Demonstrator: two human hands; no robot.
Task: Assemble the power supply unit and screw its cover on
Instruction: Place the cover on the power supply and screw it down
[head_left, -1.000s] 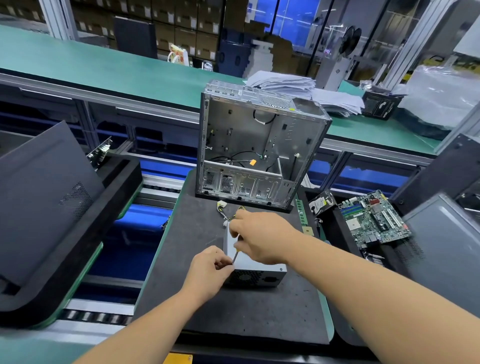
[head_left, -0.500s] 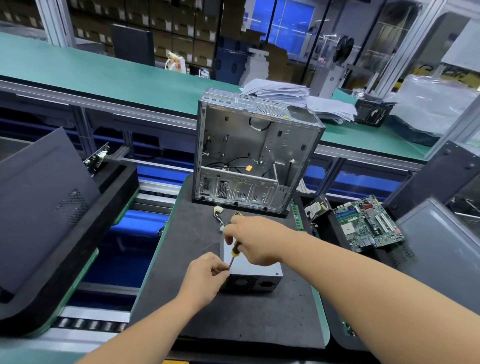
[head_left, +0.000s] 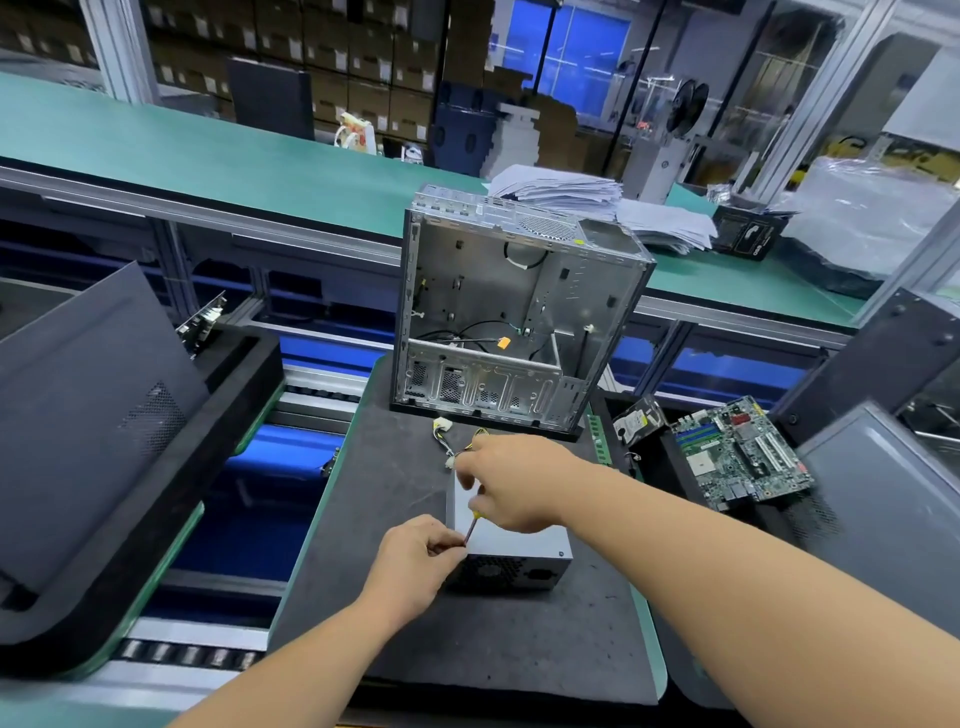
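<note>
Power supply (head_left: 511, 540) flat on dark mat (head_left: 467, 634), before open computer case (head_left: 511, 312). Right hand (head_left: 511, 480) gripping screwdriver (head_left: 471, 527) over top; left hand (head_left: 415, 564) pinching its tip at near-left corner.

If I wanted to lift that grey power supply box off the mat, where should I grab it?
Probably across the power supply by its two long side walls, coming down from above. Its flat top faces up, the fan grille faces the person, and the cables trail off the far end.

Screwdriver (head_left: 471, 529) now steeper, more exposed.
</note>
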